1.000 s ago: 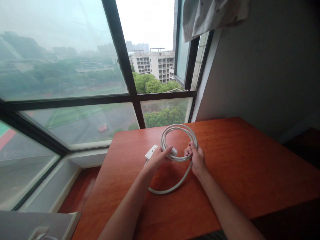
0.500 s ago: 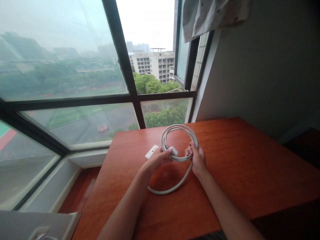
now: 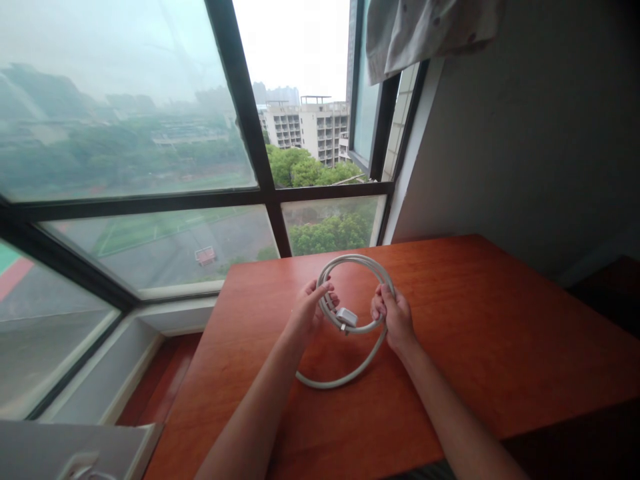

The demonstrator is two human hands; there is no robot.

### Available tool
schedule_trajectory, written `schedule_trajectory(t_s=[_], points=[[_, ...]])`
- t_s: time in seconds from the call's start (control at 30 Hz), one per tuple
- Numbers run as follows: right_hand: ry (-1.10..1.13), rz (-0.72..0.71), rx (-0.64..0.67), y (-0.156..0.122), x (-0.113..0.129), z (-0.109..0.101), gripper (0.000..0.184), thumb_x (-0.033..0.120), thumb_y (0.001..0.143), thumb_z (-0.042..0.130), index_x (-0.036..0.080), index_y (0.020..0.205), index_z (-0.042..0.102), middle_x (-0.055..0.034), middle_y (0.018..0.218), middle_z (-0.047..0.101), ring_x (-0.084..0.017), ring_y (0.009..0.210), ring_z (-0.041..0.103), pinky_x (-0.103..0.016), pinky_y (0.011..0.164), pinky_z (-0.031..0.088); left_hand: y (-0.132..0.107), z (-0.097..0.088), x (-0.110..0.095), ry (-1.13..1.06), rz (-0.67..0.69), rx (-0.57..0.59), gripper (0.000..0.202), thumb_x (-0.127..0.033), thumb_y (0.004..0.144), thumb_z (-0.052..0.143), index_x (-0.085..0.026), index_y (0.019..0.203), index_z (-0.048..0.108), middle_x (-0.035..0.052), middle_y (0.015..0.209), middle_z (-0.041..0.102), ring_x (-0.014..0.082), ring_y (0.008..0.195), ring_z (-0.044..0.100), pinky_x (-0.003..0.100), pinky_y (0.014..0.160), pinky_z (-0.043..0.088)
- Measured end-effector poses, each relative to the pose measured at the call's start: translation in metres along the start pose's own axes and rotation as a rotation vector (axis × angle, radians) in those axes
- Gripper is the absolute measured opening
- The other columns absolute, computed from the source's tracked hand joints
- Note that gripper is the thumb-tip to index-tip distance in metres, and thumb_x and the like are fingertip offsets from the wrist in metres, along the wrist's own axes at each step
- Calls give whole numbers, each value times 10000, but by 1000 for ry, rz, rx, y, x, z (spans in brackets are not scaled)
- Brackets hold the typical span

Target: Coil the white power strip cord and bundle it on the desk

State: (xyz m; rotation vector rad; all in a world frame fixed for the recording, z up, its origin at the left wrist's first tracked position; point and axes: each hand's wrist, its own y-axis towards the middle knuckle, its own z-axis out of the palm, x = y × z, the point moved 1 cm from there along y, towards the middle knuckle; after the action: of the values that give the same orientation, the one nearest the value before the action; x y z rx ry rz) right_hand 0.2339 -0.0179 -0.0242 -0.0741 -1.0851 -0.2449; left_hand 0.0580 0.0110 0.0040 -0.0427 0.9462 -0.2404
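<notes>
A white power cord [image 3: 359, 258] is wound into loops above the table. My right hand [image 3: 397, 319] is closed around the right side of the coil. At the coil's left side, my left hand [image 3: 309, 310] grips the loops between thumb and fingers. The cord's white plug [image 3: 347, 317] hangs at the lower part of the loops, its prongs pointing down, between my hands. A loose length of cord drops from my right hand and curves left across the table, passing behind my left forearm. What lies beyond that forearm is hidden.
The reddish-brown wooden table [image 3: 475, 333] spreads under both arms. Beyond it stand dark-framed windows [image 3: 270, 197], one pane swung outward. Cloth [image 3: 430, 33] hangs at the top right beside a grey wall [image 3: 525, 133]. A pale ledge [image 3: 65, 447] is at the lower left.
My left hand has shifted from the plug to the coil's left side, and the plug now hangs lower. The white power strip seen by my left wrist is now hidden. My right hand stays put.
</notes>
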Motion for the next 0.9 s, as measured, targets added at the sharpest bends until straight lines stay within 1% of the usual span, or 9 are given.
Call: schedule_trajectory(t_s=[0.07, 0.13, 0.27, 0.37, 0.5, 0.6, 0.7, 0.8, 0.9], points=[[-23, 22, 54, -1, 1, 0, 353, 545, 827, 597, 206, 776, 517, 102, 447, 345, -75, 373, 375, -192, 386, 314, -1, -3, -6, 54, -5, 9, 420, -302, 665, 783, -138, 995, 582, -13, 738, 574, 83, 531, 553, 233, 539, 486], [-46, 59, 133, -2, 2, -1, 349, 538, 838, 587, 200, 779, 525, 103, 439, 345, -68, 360, 359, -185, 374, 296, -3, -6, -14, 131, -22, 62, 363, -340, 709, 754, -134, 958, 590, -30, 683, 522, 58, 477, 489, 196, 467, 425], [-103, 140, 312, -3, 3, 0, 347, 526, 843, 584, 188, 777, 541, 106, 429, 336, -63, 346, 336, -178, 362, 276, -9, -9, -25, 271, -88, 203, 321, -417, 797, 670, -117, 883, 595, -77, 565, 342, 21, 408, 306, 141, 375, 224], [-94, 173, 338, -4, 4, 1, 354, 529, 826, 601, 183, 772, 550, 107, 434, 331, -58, 353, 323, -173, 366, 273, -11, -8, -27, 304, -138, 234, 345, -457, 805, 651, -121, 816, 571, -95, 548, 257, 13, 397, 212, 139, 369, 134], [-36, 198, 296, -3, 6, 3, 357, 523, 799, 638, 172, 781, 575, 100, 459, 328, -58, 387, 315, -172, 385, 282, -9, -5, -25, 250, -134, 189, 371, -468, 774, 679, -140, 728, 513, -103, 531, 233, 10, 390, 172, 133, 358, 104], [31, 209, 275, -2, 9, 2, 351, 511, 781, 664, 168, 829, 606, 87, 499, 349, -66, 428, 339, -174, 410, 316, -8, -4, -24, 190, -114, 140, 376, -455, 758, 700, -144, 714, 494, -108, 521, 227, 7, 384, 167, 121, 343, 116], [109, 223, 265, -3, 11, 1, 325, 485, 791, 661, 177, 888, 622, 63, 556, 409, -82, 488, 409, -180, 456, 376, -7, -4, -22, 110, -73, 69, 368, -436, 743, 721, -139, 742, 503, -112, 520, 241, -1, 373, 166, 108, 328, 132], [160, 221, 221, -4, 13, 0, 316, 475, 782, 664, 187, 909, 634, 39, 610, 456, -112, 567, 485, -201, 502, 438, -4, -3, -18, -4, -30, 1, 365, -423, 731, 737, -136, 764, 513, -118, 515, 248, -8, 354, 175, 100, 313, 148], [224, 175, 203, -5, 14, 2, 291, 435, 770, 686, 193, 929, 651, 7, 708, 538, -148, 710, 565, -244, 621, 508, -1, -1, -12, -129, -4, -41, 334, -397, 755, 723, -133, 779, 520, -120, 504, 257, -8, 338, 188, 99, 301, 157]])
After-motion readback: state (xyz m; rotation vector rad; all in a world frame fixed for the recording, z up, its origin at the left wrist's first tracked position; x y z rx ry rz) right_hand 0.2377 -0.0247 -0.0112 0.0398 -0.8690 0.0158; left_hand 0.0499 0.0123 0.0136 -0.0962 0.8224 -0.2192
